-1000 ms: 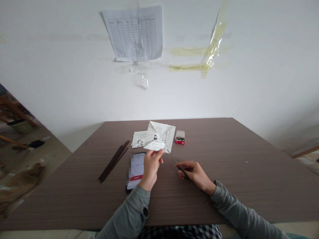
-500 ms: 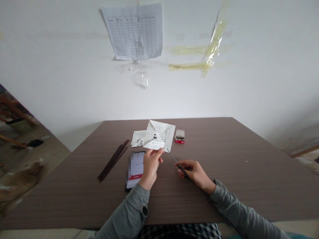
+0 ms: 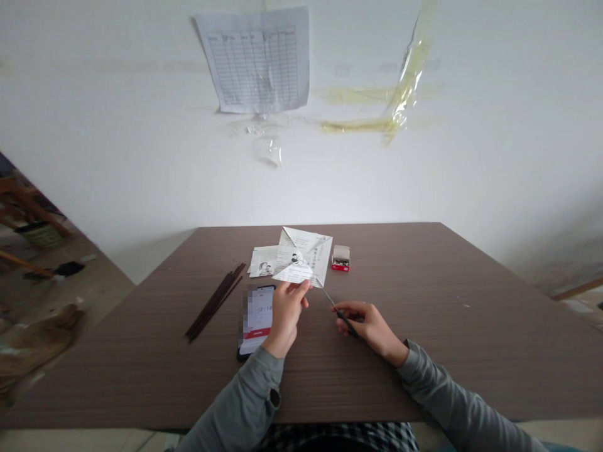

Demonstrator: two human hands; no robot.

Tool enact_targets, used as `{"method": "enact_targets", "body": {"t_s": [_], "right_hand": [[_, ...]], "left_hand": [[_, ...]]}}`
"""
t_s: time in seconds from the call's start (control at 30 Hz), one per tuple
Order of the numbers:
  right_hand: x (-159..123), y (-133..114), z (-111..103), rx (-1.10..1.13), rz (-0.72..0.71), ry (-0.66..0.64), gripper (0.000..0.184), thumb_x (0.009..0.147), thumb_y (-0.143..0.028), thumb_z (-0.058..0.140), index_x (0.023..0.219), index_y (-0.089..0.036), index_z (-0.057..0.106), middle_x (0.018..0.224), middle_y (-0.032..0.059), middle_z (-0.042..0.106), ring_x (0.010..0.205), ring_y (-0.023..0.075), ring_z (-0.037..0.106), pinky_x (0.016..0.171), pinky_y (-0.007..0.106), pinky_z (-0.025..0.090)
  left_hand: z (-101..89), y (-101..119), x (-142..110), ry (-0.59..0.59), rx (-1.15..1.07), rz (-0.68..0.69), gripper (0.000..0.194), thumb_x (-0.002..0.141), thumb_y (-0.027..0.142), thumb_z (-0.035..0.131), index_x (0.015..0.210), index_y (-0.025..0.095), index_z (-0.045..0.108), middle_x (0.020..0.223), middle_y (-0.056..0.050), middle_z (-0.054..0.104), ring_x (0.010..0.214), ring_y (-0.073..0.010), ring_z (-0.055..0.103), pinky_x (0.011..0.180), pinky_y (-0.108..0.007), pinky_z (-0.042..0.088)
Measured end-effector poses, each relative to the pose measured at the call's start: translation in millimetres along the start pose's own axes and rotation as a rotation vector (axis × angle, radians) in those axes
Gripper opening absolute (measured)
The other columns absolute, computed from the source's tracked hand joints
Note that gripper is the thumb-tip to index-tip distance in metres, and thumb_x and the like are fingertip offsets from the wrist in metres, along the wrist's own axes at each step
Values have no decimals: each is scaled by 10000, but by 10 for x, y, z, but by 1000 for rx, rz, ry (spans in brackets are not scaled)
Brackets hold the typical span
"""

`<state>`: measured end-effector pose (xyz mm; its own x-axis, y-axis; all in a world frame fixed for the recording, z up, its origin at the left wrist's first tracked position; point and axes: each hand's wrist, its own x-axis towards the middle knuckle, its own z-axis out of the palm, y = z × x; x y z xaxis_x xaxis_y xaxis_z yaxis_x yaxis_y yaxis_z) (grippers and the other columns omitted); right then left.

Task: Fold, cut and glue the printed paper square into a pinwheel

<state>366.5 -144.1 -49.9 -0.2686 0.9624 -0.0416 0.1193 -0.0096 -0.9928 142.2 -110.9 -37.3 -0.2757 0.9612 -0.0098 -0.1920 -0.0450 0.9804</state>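
My left hand (image 3: 287, 314) pinches the lower edge of a square printed paper (image 3: 306, 254), which has diagonal creases and a small black drawing. The paper is held up above the table, tilted toward me. In my right hand (image 3: 365, 323) is a pair of scissors (image 3: 345, 322) with dark handles; its thin blades point up and left and meet the paper's lower right corner. Whether the blades are apart cannot be made out. Behind the held sheet, more printed paper squares (image 3: 261, 261) lie on the table, partly covered from view.
A phone (image 3: 257, 326) with a lit screen lies beside my left hand. Several thin dark brown sticks (image 3: 215, 302) lie left of it. A small red open box of tacks or pins (image 3: 340, 258) stands right of the paper. The brown table (image 3: 447, 301) meets a white wall (image 3: 377, 182).
Almost nothing differs. The whole view has shifted very slightly; both hands keep their hold, and the scissors stay at the paper's corner.
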Motion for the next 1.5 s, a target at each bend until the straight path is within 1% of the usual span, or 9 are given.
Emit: {"method": "enact_targets", "body": {"t_s": [0.23,0.47,0.63,0.8,0.9,1.03,1.13,1.33,1.5], "right_hand": [[12,54,-31,-20,-27,-3,507,809,-611,1029,1105,-204,967,738,44,827,698,248,708,746,423,582],[16,82,-25,-24,-41,-13,498,845,-602,1004,1122,-190,964,742,48,824,703,248,716,752,426,591],[24,98,-32,-41,-48,0,509,830,-608,1008,1115,-187,972,723,36,807,686,231,695,720,397,575],[19,76,-26,-41,-47,7,457,818,-607,1031,1019,-203,965,718,44,806,691,237,697,715,403,590],[16,54,-28,-42,-47,1,490,812,-627,1031,1054,-204,973,717,39,807,689,236,699,732,408,597],[18,54,-29,-49,-58,0,511,834,-629,1020,1103,-198,970,709,28,796,693,240,695,735,412,598],[25,67,-21,-40,-60,0,499,837,-615,1018,1105,-199,955,714,27,796,694,241,694,739,412,586],[29,40,-9,-30,-45,8,502,807,-620,1034,1080,-205,968,720,37,802,703,249,703,737,415,580],[17,-17,-2,-44,-48,7,528,807,-639,1013,1101,-201,971,701,23,789,696,245,683,740,414,583]], "left_hand": [[-7,-17,0,-33,-14,3,393,742,465,1112,850,226,819,847,-48,892,543,-117,593,478,-231,368],[-3,-19,-2,-39,-36,4,391,722,469,1101,840,227,818,848,-62,901,562,-124,608,487,-241,415],[-2,-14,-13,-38,-35,-1,402,714,477,1108,854,221,832,854,-58,906,545,-115,594,482,-240,396],[1,-2,-18,-34,-16,-5,388,747,469,1096,892,209,847,881,-61,911,547,-111,592,481,-237,371],[7,9,-17,-30,-15,-11,357,774,443,1089,882,216,836,886,-64,907,564,-118,605,488,-241,376],[11,25,-14,-30,-16,-18,375,751,451,1091,863,216,821,858,-52,890,557,-115,589,498,-244,384],[6,32,-14,-29,-11,-17,395,745,466,1098,867,211,822,844,-47,879,545,-108,573,504,-246,384],[-1,36,-11,-26,2,-18,373,803,437,1109,837,229,800,771,-10,820,537,-114,567,514,-255,377],[-5,41,-7,-31,-1,-13,373,765,447,1105,828,225,812,801,-29,853,531,-107,550,499,-252,363]]}}
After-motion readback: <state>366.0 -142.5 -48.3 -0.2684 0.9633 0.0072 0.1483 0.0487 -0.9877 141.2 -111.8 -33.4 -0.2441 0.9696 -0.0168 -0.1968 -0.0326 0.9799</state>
